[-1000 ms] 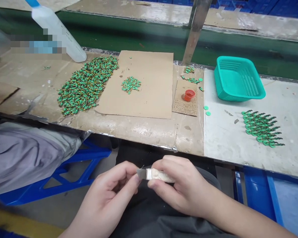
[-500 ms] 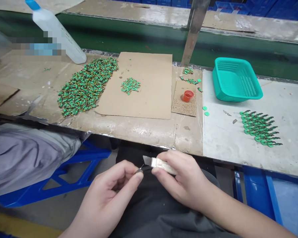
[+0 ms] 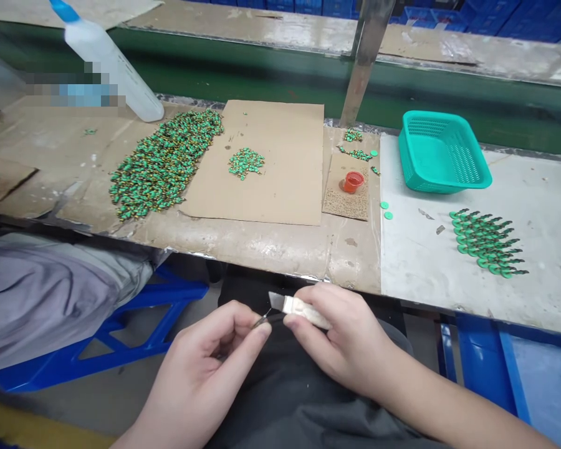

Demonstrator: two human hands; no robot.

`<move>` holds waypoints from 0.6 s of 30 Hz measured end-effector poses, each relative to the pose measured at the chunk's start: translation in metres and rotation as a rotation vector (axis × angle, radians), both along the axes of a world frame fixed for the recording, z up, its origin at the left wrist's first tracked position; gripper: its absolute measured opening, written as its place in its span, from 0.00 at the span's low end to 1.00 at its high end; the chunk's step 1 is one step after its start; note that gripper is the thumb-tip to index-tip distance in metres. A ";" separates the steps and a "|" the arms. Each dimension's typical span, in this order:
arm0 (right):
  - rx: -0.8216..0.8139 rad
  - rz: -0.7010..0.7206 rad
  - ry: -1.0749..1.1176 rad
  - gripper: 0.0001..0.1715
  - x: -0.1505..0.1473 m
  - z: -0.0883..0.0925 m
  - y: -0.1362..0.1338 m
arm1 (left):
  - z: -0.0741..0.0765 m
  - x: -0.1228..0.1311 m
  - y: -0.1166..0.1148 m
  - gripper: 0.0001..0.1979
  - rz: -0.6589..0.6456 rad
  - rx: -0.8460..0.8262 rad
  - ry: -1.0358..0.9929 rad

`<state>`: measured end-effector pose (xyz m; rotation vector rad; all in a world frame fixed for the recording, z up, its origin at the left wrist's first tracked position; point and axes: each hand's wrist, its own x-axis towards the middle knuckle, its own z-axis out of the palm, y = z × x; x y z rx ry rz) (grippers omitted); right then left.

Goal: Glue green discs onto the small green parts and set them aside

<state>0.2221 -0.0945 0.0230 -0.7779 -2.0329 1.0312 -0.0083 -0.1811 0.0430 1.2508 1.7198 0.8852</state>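
You have even, fairly bright light, apparently from above. It glares along the front edge of the worn, brown cardboard-covered worktop (image 3: 262, 243), while the space beneath lies dark. Your bare left hand (image 3: 219, 355) reads clearly, but the thin dark piece (image 3: 261, 321) it pinches looks soft. Blocky pixels mask a patch at upper left; your wide lens stretches the borders.

The left hand (image 3: 215, 355) is hiding most of a thin dark piece (image 3: 261, 320) too small to identify; the right hand (image 3: 341, 337) is covering part of the knife handle (image 3: 306, 310). Far left, pixelation (image 3: 81, 93) is masking something; near left, grey clothing (image 3: 51, 293) is running out of view.
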 end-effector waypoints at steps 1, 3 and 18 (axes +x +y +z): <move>-0.005 -0.001 0.003 0.10 0.000 0.000 0.000 | -0.001 -0.001 -0.001 0.24 0.000 0.001 -0.002; -0.020 0.056 0.013 0.10 -0.001 0.000 -0.001 | -0.003 -0.002 -0.002 0.24 -0.008 0.002 -0.002; -0.284 -0.209 0.036 0.20 0.047 0.018 0.017 | -0.007 -0.026 0.012 0.28 -0.083 -0.116 -0.220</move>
